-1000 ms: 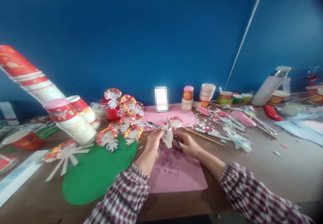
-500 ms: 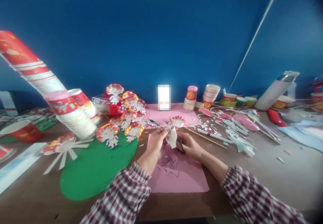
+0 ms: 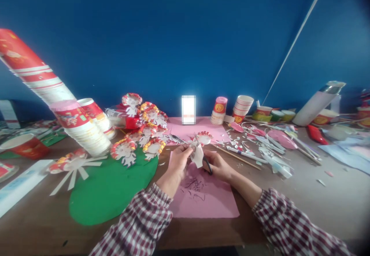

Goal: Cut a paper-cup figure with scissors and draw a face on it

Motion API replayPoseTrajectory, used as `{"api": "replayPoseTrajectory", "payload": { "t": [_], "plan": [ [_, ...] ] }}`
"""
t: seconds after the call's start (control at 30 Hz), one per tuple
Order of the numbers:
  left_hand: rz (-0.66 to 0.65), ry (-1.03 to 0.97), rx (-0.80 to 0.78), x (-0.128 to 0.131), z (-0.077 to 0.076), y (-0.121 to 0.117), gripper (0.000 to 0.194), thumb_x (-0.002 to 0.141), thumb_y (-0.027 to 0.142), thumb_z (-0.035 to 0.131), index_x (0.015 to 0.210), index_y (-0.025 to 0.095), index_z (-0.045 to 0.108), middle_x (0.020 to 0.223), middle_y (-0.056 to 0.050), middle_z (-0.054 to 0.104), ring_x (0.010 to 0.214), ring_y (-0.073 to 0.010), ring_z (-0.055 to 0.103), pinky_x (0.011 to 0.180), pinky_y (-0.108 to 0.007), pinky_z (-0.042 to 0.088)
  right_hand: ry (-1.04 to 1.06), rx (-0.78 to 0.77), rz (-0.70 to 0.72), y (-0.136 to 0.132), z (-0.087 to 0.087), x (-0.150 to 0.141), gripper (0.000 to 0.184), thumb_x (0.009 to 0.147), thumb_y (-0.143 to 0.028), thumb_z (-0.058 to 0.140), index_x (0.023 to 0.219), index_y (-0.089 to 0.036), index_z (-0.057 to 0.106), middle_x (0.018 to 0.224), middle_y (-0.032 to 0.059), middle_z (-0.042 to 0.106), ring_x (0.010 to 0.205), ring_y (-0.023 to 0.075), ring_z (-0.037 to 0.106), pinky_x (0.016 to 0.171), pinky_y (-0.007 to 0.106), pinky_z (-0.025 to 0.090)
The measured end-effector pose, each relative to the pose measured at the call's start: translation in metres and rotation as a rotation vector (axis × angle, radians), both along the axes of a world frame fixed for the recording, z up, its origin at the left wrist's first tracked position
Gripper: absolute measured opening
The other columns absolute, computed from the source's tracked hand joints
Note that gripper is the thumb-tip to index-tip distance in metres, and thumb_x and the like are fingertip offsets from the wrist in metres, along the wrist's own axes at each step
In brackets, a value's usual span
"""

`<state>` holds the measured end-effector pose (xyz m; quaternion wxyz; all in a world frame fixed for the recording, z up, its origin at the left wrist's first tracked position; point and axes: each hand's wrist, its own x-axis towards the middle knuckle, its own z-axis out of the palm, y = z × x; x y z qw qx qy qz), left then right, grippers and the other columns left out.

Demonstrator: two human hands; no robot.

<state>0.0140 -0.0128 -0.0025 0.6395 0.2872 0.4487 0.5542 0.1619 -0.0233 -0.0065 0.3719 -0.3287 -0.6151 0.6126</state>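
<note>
Between thumb and fingers, my left hand (image 3: 179, 159) pinches a small piece of white paper (image 3: 197, 156). My right hand (image 3: 220, 166) is closed round the black handles of a pair of scissors (image 3: 207, 166), close against the paper's right side. The blades are mostly hidden by the paper and fingers. Below both hands lies a pink sheet (image 3: 214, 202) with dark marker strokes on it. Just beyond them rests a paper cutout with a red and yellow rim (image 3: 204, 136).
Several paper dolls (image 3: 124, 151) lie left of the hands, by a green rounded sheet (image 3: 110, 194). Stacked paper cups (image 3: 89, 133) lean at the left. A wooden stick (image 3: 238, 158), paper scraps (image 3: 274, 159) and a silver-topped bottle (image 3: 318, 104) are to the right.
The view has shifted slightly. The white paper in my left hand has turned a little and shows more of its face beside the scissors. Both hands keep their hold.
</note>
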Motion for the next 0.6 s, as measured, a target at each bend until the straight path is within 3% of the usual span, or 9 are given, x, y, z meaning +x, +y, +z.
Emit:
{"api": "replayPoseTrajectory", "payload": {
  "t": [0.6],
  "plan": [
    [-0.027,-0.082,0.009,0.0021,0.0045,-0.0015,0.032,0.049,0.031,0.083,0.064,0.014,0.06,0.053,0.001,0.06,0.045,-0.0104,0.053,0.045,-0.022,0.039,-0.043,0.042,0.004,0.0008,0.0013,-0.0008,0.036,0.071,-0.042,0.069,0.088,-0.013,0.057,0.062,-0.0033,0.049,0.05,0.0068,0.038,0.046,0.02,0.031]
  ]
}}
